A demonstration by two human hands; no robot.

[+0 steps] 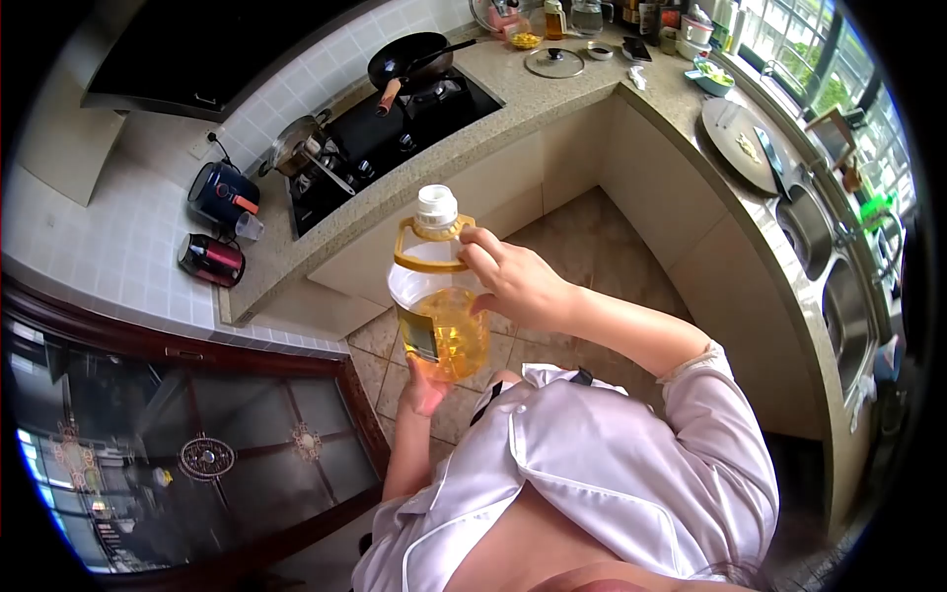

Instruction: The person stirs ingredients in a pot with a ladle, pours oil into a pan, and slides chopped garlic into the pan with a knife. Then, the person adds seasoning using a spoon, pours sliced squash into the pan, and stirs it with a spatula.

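A large clear bottle of yellow cooking oil (464,335) is held upright in front of my body, above the tiled floor. Its white neck (436,205) points up, and a yellow carrying handle (419,264) rings the top. My right hand (513,281) is closed on the right side of that handle, fingers curled over it. Under the bottle, my left hand (426,392) supports the base, its thumb up against the side; its other fingers are partly hidden. The oil fills roughly the lower half of the bottle.
A wok (414,59) sits on the black gas stove (395,128), beside a steel pot (296,143). Along the right counter are a round cutting board (735,148), a knife (771,158) and a double sink (809,232). A kettle (212,259) stands left; a glass door (197,444) is lower left.
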